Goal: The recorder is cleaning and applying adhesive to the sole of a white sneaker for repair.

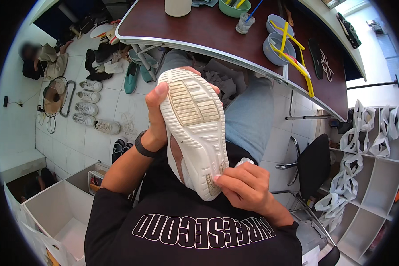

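Observation:
A white sneaker [193,128] is held up before my chest, its ribbed sole turned toward me, toe away and heel close. Beige worn patches mark the forefoot and heel. My left hand [157,104] is closed round the toe end, with the thumb on the near side and fingertips showing past the far edge. At the heel, my right hand [246,184] is closed, its fingertips touching the sole beside a beige patch. Out of that fist pokes a crumpled white cloth or tissue [244,161]; which of the two, I cannot tell.
A dark red table [208,31] ahead carries bowls [279,48] with yellow-handled tools and a glass [244,23]. Several white shoes [89,96] line the floor left, near a fan [54,95] and a seated person. A black chair [314,166] and white shelves [377,186] stand right.

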The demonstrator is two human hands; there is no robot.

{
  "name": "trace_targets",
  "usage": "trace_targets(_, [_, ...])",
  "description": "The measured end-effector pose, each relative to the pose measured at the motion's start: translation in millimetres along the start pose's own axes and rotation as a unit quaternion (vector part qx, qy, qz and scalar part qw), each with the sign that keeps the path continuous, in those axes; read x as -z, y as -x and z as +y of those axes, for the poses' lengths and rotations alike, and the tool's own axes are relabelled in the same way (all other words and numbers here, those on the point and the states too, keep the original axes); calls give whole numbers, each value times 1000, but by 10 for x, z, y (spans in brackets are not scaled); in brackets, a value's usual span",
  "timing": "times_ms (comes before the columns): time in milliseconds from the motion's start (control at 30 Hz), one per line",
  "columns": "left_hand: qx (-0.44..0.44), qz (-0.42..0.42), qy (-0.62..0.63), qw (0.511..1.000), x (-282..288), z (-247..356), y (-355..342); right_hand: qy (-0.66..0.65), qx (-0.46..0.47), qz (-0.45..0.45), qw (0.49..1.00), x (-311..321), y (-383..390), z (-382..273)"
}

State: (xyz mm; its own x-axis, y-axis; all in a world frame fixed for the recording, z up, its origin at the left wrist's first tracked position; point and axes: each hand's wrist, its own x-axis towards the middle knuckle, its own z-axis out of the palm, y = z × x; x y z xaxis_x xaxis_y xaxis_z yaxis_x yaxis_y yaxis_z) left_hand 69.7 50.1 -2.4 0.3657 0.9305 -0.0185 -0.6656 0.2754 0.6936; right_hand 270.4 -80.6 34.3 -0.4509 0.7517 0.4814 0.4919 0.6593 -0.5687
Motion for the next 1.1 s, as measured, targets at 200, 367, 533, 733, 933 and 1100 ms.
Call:
trace_targets(200, [-14,-18,-15,1000,33,9,-20,30,-20,23,999,-10,-150,6])
trace_targets(367, [-20,-16,-4,1000,79,-56,-24,19,2,-51,998,117,12,-5])
trace_targets(533, [-10,-21,29,999,45,-43,-44,15,-10,-31,999,49,-120,-19])
trace_targets(733, [-18,-23,-4,1000,-2,16,0,27,-8,37,999,-30,-480,107])
trace_targets(933, [-12,-38,11,999,-42,45,-2,-57,-13,53,997,-49,-602,209])
trace_targets(1100, [-8,-38,13,999,-24,58,26,-90,-37,50,994,-78,-536,181])
